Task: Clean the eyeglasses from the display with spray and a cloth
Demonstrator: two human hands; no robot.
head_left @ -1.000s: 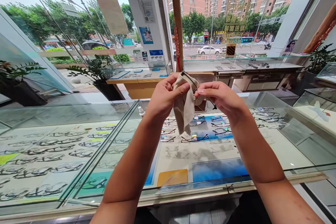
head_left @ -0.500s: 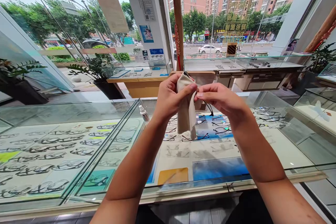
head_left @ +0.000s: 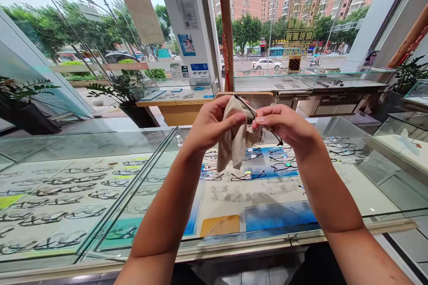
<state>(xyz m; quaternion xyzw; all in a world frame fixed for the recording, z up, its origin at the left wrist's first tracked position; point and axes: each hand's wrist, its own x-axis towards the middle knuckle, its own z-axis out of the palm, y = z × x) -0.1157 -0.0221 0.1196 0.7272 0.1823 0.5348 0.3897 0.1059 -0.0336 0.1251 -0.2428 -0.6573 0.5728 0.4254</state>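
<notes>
In the head view, the 2 hands are up in the air over the glass counter (head_left: 254, 249), close to each other. The left hand (head_left: 212, 124) is closed on a beige cloth (head_left: 232, 144), with the thumb in front; its other fingertips are hidden. The cloth wraps part of a pair of dark-rimmed eyeglasses (head_left: 248, 110) and hangs down below. The right hand (head_left: 284, 124) is nearly closed, with its thumb and finger pinching the side of the eyeglasses. 1 thin dark arm of them sticks out under that hand. A small white spray bottle (head_left: 180, 140) is by the left forearm. Under the glass are many more glasses (head_left: 248, 176), a yellow-brown pad (head_left: 220, 225) and a blue mat (head_left: 281, 216).
</notes>
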